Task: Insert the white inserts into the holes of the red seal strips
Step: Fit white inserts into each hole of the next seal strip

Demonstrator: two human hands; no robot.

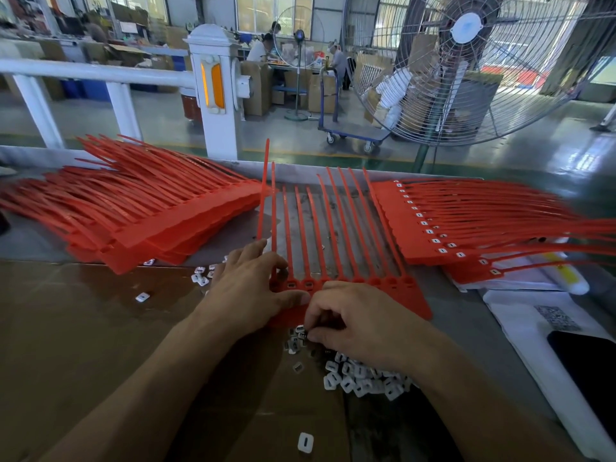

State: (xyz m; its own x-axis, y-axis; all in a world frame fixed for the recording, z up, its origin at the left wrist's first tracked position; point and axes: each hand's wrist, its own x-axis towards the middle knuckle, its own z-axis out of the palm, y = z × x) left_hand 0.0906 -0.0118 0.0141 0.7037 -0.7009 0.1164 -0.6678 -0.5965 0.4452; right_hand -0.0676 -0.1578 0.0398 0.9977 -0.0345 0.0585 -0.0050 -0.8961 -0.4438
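Left hand flat on red seal strips — right hand fingers curled, pinching white inserts

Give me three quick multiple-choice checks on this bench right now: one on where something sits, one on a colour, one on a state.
1. Where is the main pile of white inserts?
A. under the right hand
B. on the stack at far left
C. on the dark phone

2. What colour are the seal strips being worked on?
A. blue
B. red
C. yellow

3. What is the left hand doing?
A. hanging idle off the table
B. gripping the fan
C. pressing on the strip heads

Answers:
1. A: the inserts lie heaped on the cardboard beneath that hand.
2. B: strips and heads are all red.
3. C: its fingers and thumb lie on the row's left end.
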